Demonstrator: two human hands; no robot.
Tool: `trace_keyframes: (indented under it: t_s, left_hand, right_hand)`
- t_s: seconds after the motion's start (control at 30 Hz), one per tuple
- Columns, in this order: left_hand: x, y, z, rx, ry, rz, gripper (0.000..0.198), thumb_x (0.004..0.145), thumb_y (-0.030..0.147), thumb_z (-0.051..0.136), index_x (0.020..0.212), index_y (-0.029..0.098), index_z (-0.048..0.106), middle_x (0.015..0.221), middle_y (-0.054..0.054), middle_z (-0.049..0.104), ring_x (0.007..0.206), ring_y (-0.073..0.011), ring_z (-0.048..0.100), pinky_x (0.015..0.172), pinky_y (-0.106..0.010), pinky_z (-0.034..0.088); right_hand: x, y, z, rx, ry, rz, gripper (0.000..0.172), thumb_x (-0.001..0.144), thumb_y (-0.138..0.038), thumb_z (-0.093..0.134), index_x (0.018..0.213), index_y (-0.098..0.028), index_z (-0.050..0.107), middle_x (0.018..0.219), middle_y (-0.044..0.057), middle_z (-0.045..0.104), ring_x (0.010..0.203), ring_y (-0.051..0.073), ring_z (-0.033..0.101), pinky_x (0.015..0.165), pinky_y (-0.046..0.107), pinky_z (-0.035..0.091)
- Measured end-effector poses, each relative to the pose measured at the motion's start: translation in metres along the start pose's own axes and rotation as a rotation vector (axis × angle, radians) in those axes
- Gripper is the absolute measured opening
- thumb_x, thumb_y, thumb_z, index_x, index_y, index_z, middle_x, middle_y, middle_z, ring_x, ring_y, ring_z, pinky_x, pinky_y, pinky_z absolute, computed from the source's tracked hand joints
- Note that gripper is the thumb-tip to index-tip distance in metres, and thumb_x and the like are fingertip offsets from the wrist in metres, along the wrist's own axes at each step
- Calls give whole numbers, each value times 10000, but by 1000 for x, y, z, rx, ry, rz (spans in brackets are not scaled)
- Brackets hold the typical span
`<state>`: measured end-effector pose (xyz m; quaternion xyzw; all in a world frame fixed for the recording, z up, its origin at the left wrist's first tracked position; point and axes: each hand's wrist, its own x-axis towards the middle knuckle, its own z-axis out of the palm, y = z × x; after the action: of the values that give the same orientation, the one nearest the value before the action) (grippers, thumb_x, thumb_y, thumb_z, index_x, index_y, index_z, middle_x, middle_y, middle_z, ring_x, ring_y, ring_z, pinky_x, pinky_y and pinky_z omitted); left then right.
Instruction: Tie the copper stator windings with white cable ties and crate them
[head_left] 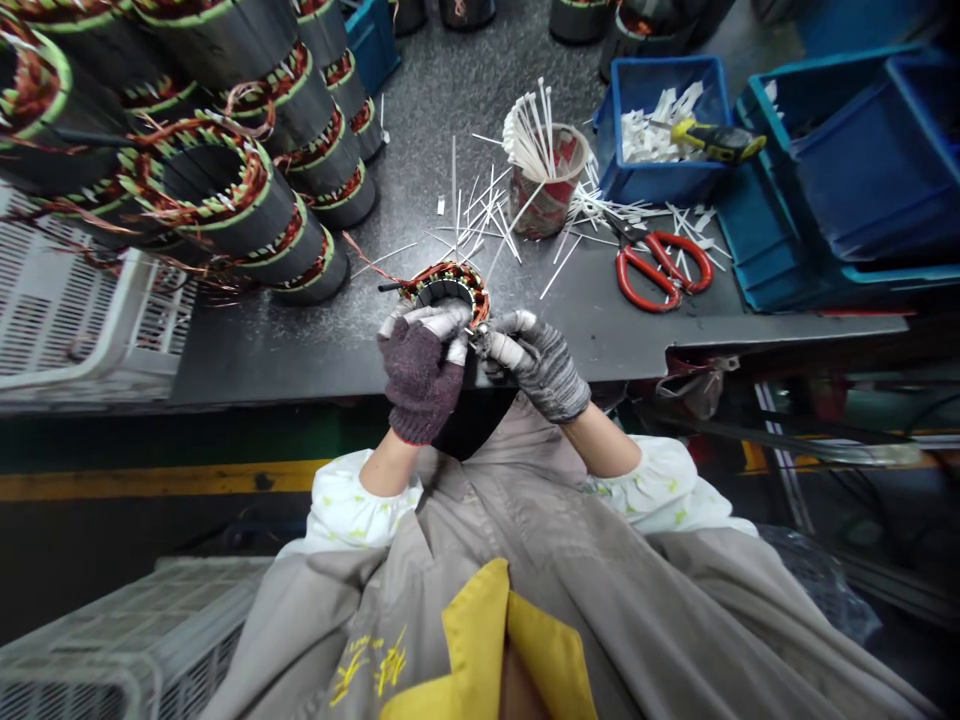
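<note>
A motor stator (481, 290) with copper windings stands at the table's front edge, between my two gloved hands. My left hand (424, 365), in a dark purple glove with white-wrapped fingertips, is closed on the stator's near rim. Close by on the right, my right hand (536, 360), in a grey glove with white-wrapped fingers, is pinched at the rim's right side. What sits between those fingertips is too small and covered to make out. A black sleeved lead (390, 287) and loose copper wire stick out from the stator's left.
Stacked stators (217, 200) crowd the left above a white crate (135, 330). Cable ties fill a cup (551, 205), with more scattered around it. Red-handled scissors (660, 270), a blue bin (660, 185) holding a yellow-black tool (716, 140), and teal bins (795, 290) lie right.
</note>
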<state>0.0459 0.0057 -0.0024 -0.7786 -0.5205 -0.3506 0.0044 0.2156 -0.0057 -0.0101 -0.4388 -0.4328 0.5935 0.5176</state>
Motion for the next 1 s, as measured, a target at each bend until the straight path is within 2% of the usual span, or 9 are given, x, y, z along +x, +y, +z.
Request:
trace_keyframes:
  t_s: [0.17,0.3,0.4,0.57,0.7,0.77,0.87,0.93,1.0]
  left_hand:
    - [-3,-1,0,-41,28,38,252,998,309,528,1145,242,722,1124,-64,789,1179,-259,693,1149,-490,424]
    - [-2,-2,0,-39,-16,0,254,1004,333,527,1132,249,729,1115,-62,789,1168,-261,690,1129,-482,437]
    - [-2,-2,0,-34,2,13,265,999,339,531,1123,240,743,1102,-66,800,1158,-263,700,1119,-480,446]
    - [-3,-3,-5,-22,-43,47,297,975,321,539,1162,240,755,1148,-66,807,1197,-269,700,1164,-491,417]
    - [-4,-5,-11,-58,-98,102,271,997,318,534,1133,255,760,1152,-58,810,1220,-258,694,1161,-483,417]
    - [-4,-6,-12,-51,-119,127,273,993,333,538,1131,262,763,1169,-57,806,1234,-265,688,1157,-488,415]
    - [-3,-6,-10,-3,-102,101,306,971,373,551,1153,243,760,1218,-76,791,1253,-292,678,1136,-497,427]
    - [-2,-4,-9,24,-103,48,313,966,386,561,1156,238,760,1235,-82,783,1269,-303,667,1132,-499,428]
    - [-1,-1,-8,30,-126,2,295,979,379,565,1154,247,762,1242,-76,779,1291,-299,655,1150,-495,412]
  right_hand:
    - [4,-2,0,-172,9,-167,325,836,-547,792,877,-242,688,805,3,716,729,170,661,742,345,610]
    - [7,0,-3,-221,3,-227,240,883,-470,757,885,-240,686,833,13,732,802,195,696,831,383,624]
    - [9,2,-6,-261,-25,-278,184,906,-417,733,907,-236,704,874,18,759,824,196,711,853,381,624]
    - [19,5,-13,-547,-72,-363,256,969,-481,658,973,-247,761,948,48,786,874,227,718,870,385,616]
    - [20,-5,-20,-879,-169,-515,353,1052,-481,541,1043,-229,788,1023,91,784,954,254,708,897,397,575]
    - [18,-13,-19,-1031,-184,-569,423,1081,-480,473,1020,-210,792,985,109,773,906,251,695,853,389,555]
    - [16,-24,-10,-1202,-113,-588,492,1080,-484,427,903,-195,783,853,122,733,784,255,658,765,398,523]
    - [15,-30,-8,-1144,-46,-597,499,1059,-514,438,826,-208,757,816,125,708,780,268,649,771,420,525]
    - [14,-34,-10,-909,33,-553,502,1046,-572,437,823,-227,725,846,112,700,821,270,653,821,439,544]
